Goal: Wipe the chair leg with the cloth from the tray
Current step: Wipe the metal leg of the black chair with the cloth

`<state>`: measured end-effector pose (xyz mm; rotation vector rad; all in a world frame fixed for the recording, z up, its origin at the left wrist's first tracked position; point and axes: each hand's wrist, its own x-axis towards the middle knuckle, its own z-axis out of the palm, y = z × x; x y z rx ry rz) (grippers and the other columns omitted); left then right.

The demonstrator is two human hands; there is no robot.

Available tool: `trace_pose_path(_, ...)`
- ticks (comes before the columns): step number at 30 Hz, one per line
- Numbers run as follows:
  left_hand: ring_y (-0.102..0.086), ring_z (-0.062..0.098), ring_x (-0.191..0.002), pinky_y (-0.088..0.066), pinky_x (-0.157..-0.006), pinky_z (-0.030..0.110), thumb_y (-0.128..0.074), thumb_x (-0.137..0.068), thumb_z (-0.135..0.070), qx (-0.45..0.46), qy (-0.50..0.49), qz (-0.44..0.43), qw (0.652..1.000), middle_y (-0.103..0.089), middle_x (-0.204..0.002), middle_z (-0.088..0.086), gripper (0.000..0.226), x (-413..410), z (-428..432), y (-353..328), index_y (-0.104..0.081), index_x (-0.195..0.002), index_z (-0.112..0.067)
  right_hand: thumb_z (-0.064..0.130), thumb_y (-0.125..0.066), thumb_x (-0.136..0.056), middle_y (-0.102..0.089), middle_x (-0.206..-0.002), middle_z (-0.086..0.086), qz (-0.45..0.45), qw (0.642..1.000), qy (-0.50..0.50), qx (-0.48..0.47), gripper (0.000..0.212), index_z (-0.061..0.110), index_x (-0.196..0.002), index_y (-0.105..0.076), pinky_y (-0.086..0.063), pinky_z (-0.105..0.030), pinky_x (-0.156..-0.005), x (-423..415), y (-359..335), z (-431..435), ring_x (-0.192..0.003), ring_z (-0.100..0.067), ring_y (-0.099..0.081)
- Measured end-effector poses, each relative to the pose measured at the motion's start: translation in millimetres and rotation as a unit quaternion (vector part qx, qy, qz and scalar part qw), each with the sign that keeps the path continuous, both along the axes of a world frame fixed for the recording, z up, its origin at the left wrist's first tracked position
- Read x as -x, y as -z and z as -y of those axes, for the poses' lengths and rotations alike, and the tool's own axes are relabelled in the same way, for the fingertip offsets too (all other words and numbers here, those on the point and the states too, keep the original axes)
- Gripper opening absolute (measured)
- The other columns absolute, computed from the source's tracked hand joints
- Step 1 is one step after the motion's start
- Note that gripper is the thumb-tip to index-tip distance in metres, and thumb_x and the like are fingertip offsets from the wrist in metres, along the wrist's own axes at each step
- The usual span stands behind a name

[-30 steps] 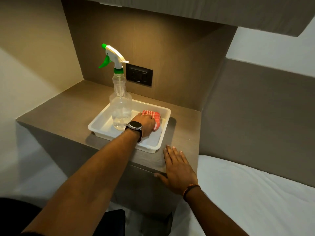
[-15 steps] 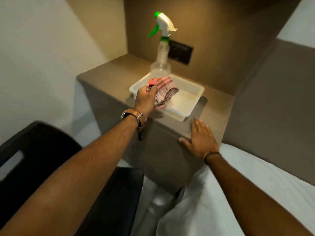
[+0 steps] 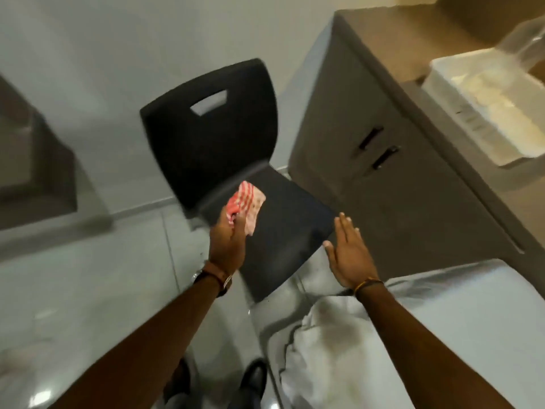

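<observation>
My left hand (image 3: pixel 228 239) grips a red-and-white striped cloth (image 3: pixel 246 203) and holds it above the seat of a black plastic chair (image 3: pixel 212 137). The chair stands on the pale floor with its back toward the wall; its legs are hidden under the seat. My right hand (image 3: pixel 348 253) hovers flat with fingers apart beside the seat's right front corner, holding nothing. The white tray (image 3: pixel 483 113) sits on the bedside cabinet at the upper right.
The grey-brown cabinet (image 3: pixel 392 178) with two dark handles stands right of the chair. A bed with white sheets (image 3: pixel 413 335) fills the lower right. A low ledge (image 3: pixel 35 172) juts from the wall at left. My shoes (image 3: pixel 253 379) show at the bottom.
My left hand lifted the cloth out of the tray and carried it left and down over the chair. My right hand left the cabinet edge. The view swung down toward the chair.
</observation>
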<state>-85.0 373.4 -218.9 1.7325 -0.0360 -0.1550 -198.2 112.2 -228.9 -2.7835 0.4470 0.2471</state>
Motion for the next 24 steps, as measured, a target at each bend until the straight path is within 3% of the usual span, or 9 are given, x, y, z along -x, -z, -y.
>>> trace_pose_path(3,-0.062,-0.021,-0.120,-0.051,-0.097,0.003,-0.044,-0.110,-0.053,-0.025,0.008,0.005,1.000,-0.065,-0.125,-0.045,0.044,28.1,-62.1,50.3,-0.058,-0.146,-0.032,0.036,-0.040,-0.115,-0.012,-0.181,-0.012,-0.023,0.993,-0.117,-0.010,0.067,0.006,-0.170,-0.017,-0.005,-0.040,-0.135,-18.4,41.2,-49.2,-0.169,-0.029,-0.011)
trace_pose_path(5,-0.064,-0.014,-0.123,-0.047,-0.091,-0.003,-0.044,-0.110,-0.048,-0.057,0.006,-0.028,0.998,-0.062,-0.121,-0.050,0.037,46.6,-96.4,93.2,-0.056,-0.143,-0.039,0.036,-0.038,-0.115,-0.014,-0.181,-0.010,-0.041,0.982,-0.184,-0.007,0.064,0.008,-0.170,-0.019,-0.004,-0.038,-0.135,-25.2,70.5,-78.8,-0.169,-0.028,-0.013)
trace_pose_path(7,-0.069,0.003,-0.122,-0.055,-0.098,0.010,-0.047,-0.109,-0.049,-0.091,-0.010,-0.068,0.993,-0.061,-0.122,-0.040,0.040,65.7,-123.5,142.2,-0.057,-0.144,-0.035,0.037,-0.036,-0.116,-0.010,-0.181,-0.006,-0.067,0.972,-0.226,-0.015,0.064,0.011,-0.171,-0.015,-0.002,-0.036,-0.135,-27.6,100.6,-103.3,-0.169,-0.024,-0.009)
trace_pose_path(10,-0.065,-0.017,-0.107,-0.060,-0.104,0.033,-0.039,-0.098,-0.078,-0.101,-0.018,-0.112,0.988,-0.063,-0.122,-0.038,0.059,94.7,-139.4,203.7,-0.055,-0.143,-0.044,0.035,-0.035,-0.116,-0.006,-0.182,-0.004,-0.100,0.965,-0.238,-0.046,0.064,0.011,-0.171,-0.012,-0.004,-0.037,-0.137,-27.0,138.9,-124.8,-0.169,-0.022,-0.003)
trace_pose_path(12,-0.064,-0.013,-0.120,-0.058,-0.109,0.034,-0.036,-0.102,-0.075,-0.086,-0.005,-0.118,0.989,-0.065,-0.136,-0.032,0.054,114.8,-132.3,241.1,-0.050,-0.148,-0.051,0.032,-0.038,-0.116,-0.006,-0.182,-0.005,-0.110,0.961,-0.249,-0.053,0.064,0.010,-0.171,-0.013,-0.006,-0.040,-0.137,-27.7,162.5,-132.4,-0.169,-0.023,-0.003)
trace_pose_path(15,-0.053,0.000,-0.145,-0.047,-0.122,0.036,-0.032,-0.111,-0.058,-0.057,0.060,-0.091,0.992,-0.046,-0.161,-0.028,0.053,142.0,-107.9,295.7,-0.028,-0.163,-0.051,0.030,-0.043,-0.115,-0.007,-0.181,-0.006,-0.102,0.953,-0.283,-0.034,0.065,0.009,-0.170,-0.016,-0.011,-0.048,-0.137,-37.4,191.5,-136.0,-0.169,-0.024,-0.003)
trace_pose_path(18,-0.042,0.013,-0.155,-0.046,-0.122,0.040,-0.025,-0.105,-0.070,-0.097,0.073,-0.099,0.988,-0.031,-0.173,-0.014,0.068,165.3,-78.9,352.1,-0.013,-0.168,-0.045,0.039,-0.037,-0.113,-0.005,-0.181,-0.007,-0.085,0.945,-0.315,-0.004,0.068,0.008,-0.170,-0.016,-0.010,-0.049,-0.137,-55.1,220.5,-134.4,-0.168,-0.024,-0.003)
trace_pose_path(22,-0.004,0.009,-0.166,-0.018,-0.135,0.034,-0.028,-0.114,-0.047,-0.072,0.116,-0.039,0.990,0.002,-0.179,-0.016,0.065,181.2,-40.9,408.8,0.003,-0.170,-0.036,0.048,-0.023,-0.108,-0.006,-0.181,-0.010,-0.058,0.948,-0.314,0.021,0.076,0.005,-0.170,-0.013,-0.006,-0.048,-0.137,-60.4,260.2,-132.0,-0.169,-0.026,-0.004)
trace_pose_path(24,0.002,0.006,-0.166,-0.013,-0.135,0.035,-0.026,-0.115,-0.044,-0.059,0.128,-0.034,0.989,0.008,-0.179,-0.015,0.065,184.8,-25.6,425.3,0.007,-0.170,-0.035,0.049,-0.022,-0.109,-0.011,-0.180,-0.013,-0.015,0.952,-0.304,0.029,0.076,0.003,-0.169,-0.017,-0.006,-0.047,-0.137,-57.1,273.5,-132.1,-0.168,-0.027,-0.008)
